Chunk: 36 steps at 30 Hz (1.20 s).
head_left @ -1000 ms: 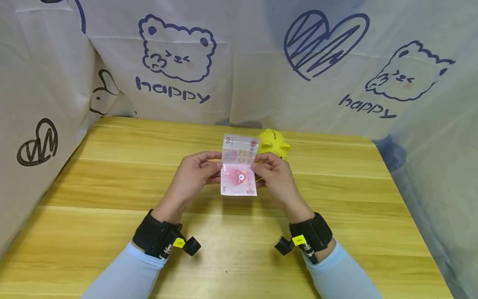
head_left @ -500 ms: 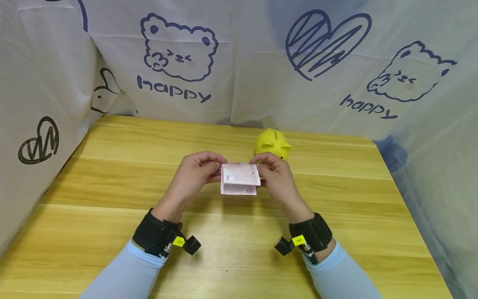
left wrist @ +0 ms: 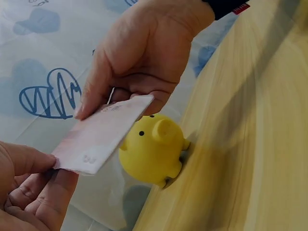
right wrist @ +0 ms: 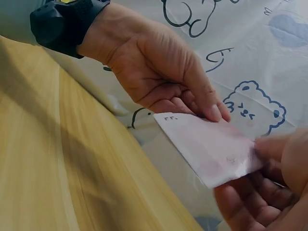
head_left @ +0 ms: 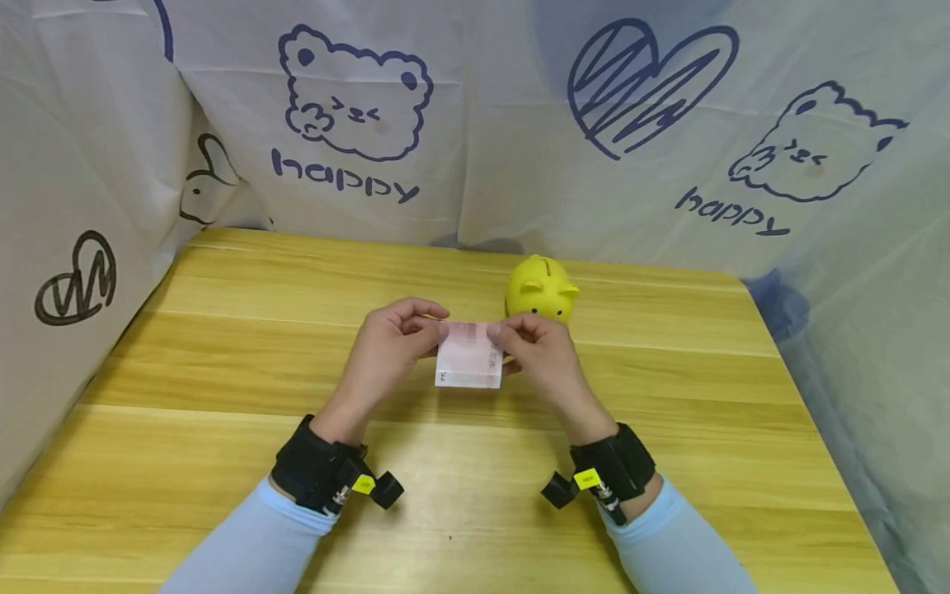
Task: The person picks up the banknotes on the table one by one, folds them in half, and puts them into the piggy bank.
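A pink banknote (head_left: 468, 356), folded over with its crease on the far side, is held above the table between both hands. My left hand (head_left: 395, 342) pinches its left edge near the fold, thumb on top and fingers beneath. At the opposite edge my right hand (head_left: 547, 353) pinches it the same way. In the left wrist view the folded banknote (left wrist: 108, 132) lies tilted between the two hands, and the right wrist view shows its pale face (right wrist: 211, 147). A yellow piggy bank (head_left: 541, 286) with a slot on top stands just beyond my right hand.
The wooden table (head_left: 223, 346) stretches around both arms. White cloth (head_left: 505, 165) with drawn bears and hearts hangs behind it and along both sides. Each wrist wears a black strap (head_left: 319, 464) with a small camera.
The banknote's upper half has come down toward me over the lower half, so the note is now folded flat. My thumbs have shifted onto its top near the crease.
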Each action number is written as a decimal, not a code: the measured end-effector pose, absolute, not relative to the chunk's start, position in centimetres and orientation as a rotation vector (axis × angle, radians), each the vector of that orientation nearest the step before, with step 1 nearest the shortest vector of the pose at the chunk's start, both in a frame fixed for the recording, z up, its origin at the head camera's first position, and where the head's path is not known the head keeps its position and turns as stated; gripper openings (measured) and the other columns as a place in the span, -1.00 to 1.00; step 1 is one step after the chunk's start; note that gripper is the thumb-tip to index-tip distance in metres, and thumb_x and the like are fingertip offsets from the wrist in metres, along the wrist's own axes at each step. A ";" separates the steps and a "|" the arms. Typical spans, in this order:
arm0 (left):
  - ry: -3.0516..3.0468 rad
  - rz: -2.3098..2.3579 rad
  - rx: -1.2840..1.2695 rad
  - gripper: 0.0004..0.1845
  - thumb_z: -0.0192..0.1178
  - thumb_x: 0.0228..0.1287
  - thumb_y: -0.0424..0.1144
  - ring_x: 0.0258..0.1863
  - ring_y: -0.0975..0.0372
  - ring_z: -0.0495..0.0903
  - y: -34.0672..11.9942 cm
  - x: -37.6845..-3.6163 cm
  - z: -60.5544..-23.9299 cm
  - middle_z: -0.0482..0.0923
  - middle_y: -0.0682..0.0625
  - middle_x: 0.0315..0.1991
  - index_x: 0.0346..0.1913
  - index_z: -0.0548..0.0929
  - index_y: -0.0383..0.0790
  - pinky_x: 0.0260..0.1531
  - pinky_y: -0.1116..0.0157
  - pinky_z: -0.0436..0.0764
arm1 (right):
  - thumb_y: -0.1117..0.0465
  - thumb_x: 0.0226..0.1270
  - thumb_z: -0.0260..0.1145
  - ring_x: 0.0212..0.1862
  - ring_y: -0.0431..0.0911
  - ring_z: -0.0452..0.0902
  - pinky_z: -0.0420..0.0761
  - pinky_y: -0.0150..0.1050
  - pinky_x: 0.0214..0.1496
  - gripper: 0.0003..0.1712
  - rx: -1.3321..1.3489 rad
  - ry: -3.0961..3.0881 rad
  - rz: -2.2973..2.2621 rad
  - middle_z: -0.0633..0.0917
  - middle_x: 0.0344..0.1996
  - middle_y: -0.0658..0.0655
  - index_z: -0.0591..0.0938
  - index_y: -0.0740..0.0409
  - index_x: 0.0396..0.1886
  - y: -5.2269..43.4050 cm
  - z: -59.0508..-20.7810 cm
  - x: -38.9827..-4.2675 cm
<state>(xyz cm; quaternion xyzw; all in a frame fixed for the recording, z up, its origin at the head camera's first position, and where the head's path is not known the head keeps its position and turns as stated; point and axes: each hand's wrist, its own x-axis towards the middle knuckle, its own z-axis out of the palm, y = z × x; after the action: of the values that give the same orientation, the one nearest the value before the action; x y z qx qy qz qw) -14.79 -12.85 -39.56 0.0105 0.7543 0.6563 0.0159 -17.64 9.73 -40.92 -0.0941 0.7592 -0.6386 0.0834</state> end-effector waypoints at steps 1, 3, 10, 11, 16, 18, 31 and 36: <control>2.344 2.028 0.035 -0.81 0.27 0.51 -0.31 -0.20 0.10 0.79 -12.8 -14.8 -39.6 0.78 -0.18 -0.14 0.08 0.72 -0.26 -0.03 0.08 0.83 | 0.16 0.58 0.34 -0.26 -0.06 0.69 0.81 -0.18 -0.29 -0.72 -0.278 2.279 -1.898 0.75 -0.24 0.18 0.73 0.35 -0.08 9.7 -41.0 -17.6; 2.335 2.003 0.037 -0.81 0.27 0.53 -0.27 -0.20 0.12 0.78 -12.5 -14.7 -39.6 0.78 -0.17 -0.13 0.06 0.75 -0.26 -0.08 0.14 0.84 | 0.19 0.56 0.36 -0.31 -0.08 0.68 0.80 -0.20 -0.32 -0.74 -0.270 2.292 -1.901 0.75 -0.30 0.15 0.73 0.37 -0.16 9.6 -41.1 -17.6; 2.416 1.929 0.036 -0.82 0.25 0.57 -0.22 -0.25 0.13 0.75 -12.1 -14.7 -39.7 0.79 -0.12 -0.15 -0.09 0.79 -0.25 -0.19 0.19 0.84 | 0.22 0.57 0.34 -0.30 -0.08 0.69 0.78 -0.23 -0.32 -0.76 -0.233 2.277 -1.946 0.75 -0.32 0.11 0.74 0.37 -0.18 9.5 -40.9 -17.3; 2.431 1.919 0.041 -0.82 0.25 0.57 -0.22 -0.25 0.13 0.75 -12.1 -14.7 -39.7 0.79 -0.12 -0.15 -0.09 0.78 -0.25 -0.18 0.17 0.84 | 0.22 0.57 0.34 -0.29 -0.08 0.69 0.78 -0.23 -0.32 -0.76 -0.220 2.272 -1.960 0.75 -0.31 0.11 0.74 0.37 -0.16 9.5 -40.8 -17.3; 2.464 1.897 0.040 -0.82 0.24 0.58 -0.20 -0.26 0.12 0.75 -11.9 -14.7 -39.8 0.78 -0.10 -0.18 -0.10 0.78 -0.22 -0.12 0.03 0.84 | 0.26 0.54 0.36 -0.28 -0.10 0.72 0.77 -0.27 -0.34 -0.80 -0.175 2.255 -2.032 0.78 -0.28 0.11 0.74 0.36 -0.10 9.5 -40.8 -17.2; 2.477 1.900 0.036 -0.83 0.24 0.58 -0.20 -0.27 0.12 0.76 -11.9 -14.7 -39.8 0.79 -0.10 -0.20 -0.11 0.78 -0.21 -0.11 0.00 0.83 | 0.26 0.54 0.36 -0.28 -0.10 0.72 0.77 -0.29 -0.36 -0.80 -0.167 2.245 -2.044 0.78 -0.29 0.11 0.73 0.37 -0.09 9.5 -40.9 -17.3; 2.545 2.001 -0.077 -0.82 0.26 0.56 -0.21 -0.31 0.14 0.78 -12.5 -15.0 -39.7 0.80 -0.13 -0.26 -0.07 0.78 -0.25 -0.22 0.22 0.84 | 0.31 0.59 0.28 -0.47 -0.13 0.70 0.79 -0.26 -0.42 -0.81 -0.314 2.038 -1.760 0.76 -0.39 0.26 0.65 0.42 -0.08 8.9 -41.3 -17.3; 2.377 2.106 -0.058 -0.78 0.23 0.58 -0.21 -0.26 0.12 0.80 -13.1 -15.1 -39.9 0.81 -0.21 -0.15 0.04 0.73 -0.31 -0.18 0.20 0.85 | 0.31 0.60 0.27 -0.47 -0.12 0.69 0.79 -0.26 -0.40 -0.81 -0.301 2.021 -1.769 0.75 -0.41 0.31 0.64 0.42 -0.14 8.8 -41.2 -17.2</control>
<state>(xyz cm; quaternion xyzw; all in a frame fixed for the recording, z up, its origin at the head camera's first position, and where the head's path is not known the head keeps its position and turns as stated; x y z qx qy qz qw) -15.15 -13.05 -39.87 -0.0182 0.7482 0.6630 -0.0173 -17.19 8.83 -41.24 -0.1088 0.7298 -0.6389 0.2174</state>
